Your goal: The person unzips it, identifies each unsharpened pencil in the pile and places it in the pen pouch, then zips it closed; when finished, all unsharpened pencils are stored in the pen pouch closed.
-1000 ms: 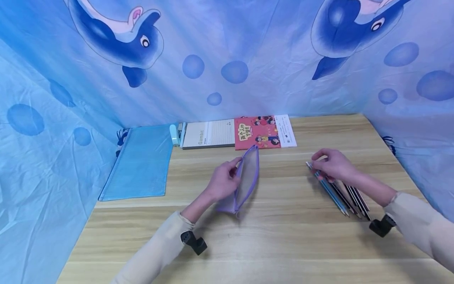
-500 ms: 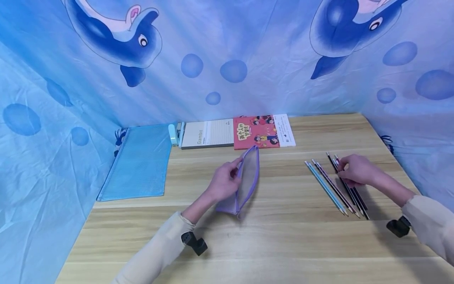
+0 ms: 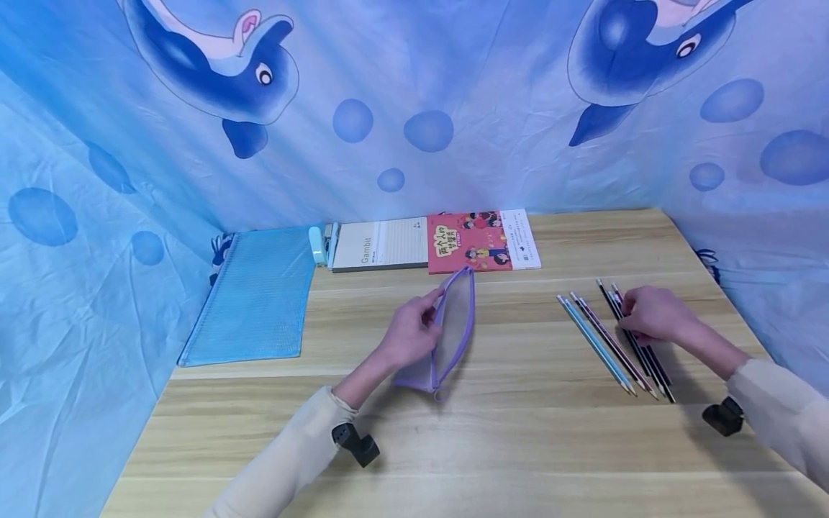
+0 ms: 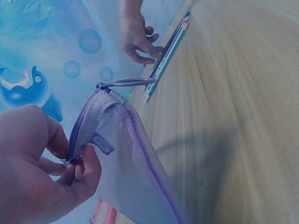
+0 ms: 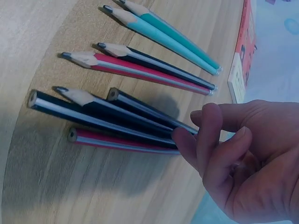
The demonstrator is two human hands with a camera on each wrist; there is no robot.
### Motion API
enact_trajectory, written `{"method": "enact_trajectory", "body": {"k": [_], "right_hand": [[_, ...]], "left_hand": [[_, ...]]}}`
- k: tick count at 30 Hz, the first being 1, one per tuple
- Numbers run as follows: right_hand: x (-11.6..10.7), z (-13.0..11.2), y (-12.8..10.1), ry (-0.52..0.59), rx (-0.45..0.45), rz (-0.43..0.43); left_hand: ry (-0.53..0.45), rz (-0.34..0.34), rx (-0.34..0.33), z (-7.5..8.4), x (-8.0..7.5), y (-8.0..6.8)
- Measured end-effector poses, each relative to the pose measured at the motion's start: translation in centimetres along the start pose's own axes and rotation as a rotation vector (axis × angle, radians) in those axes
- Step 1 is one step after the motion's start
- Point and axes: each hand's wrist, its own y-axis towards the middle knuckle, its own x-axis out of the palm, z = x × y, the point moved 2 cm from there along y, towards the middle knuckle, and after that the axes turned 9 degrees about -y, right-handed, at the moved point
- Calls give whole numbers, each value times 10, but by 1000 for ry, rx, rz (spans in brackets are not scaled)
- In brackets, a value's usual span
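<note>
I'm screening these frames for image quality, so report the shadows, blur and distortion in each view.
Head view: wide-angle bending, soft shadows on the table. Left wrist view: left hand and purple mesh pouch soft, right hand distant. Right wrist view: pencils sharp with shadows beside them, fingers slightly blurred.

Bare tabletop (image 3: 518, 338) between pouch (image 3: 453, 324) and pencils (image 3: 609, 338), seemingly.

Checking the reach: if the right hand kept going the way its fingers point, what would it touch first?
Most likely the dark pencils: the right hand has its fingertips right at them, though contact is unclear.
</note>
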Motion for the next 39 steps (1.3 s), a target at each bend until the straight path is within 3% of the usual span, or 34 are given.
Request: {"method": "enact_trajectory", "body": {"k": [13, 25, 33, 39], "right_hand": [[3, -8, 6, -110, -31, 11], [7, -11, 11, -145, -10, 25], [-4, -31, 8, -7, -57, 34], [-1, -65, 6, 373, -15, -44]], "left_hand": [[14, 12, 18, 0, 0, 0], [14, 3, 14, -2, 0, 0], [3, 0, 7, -2, 1, -1], [5, 1, 6, -2, 1, 0]]}}
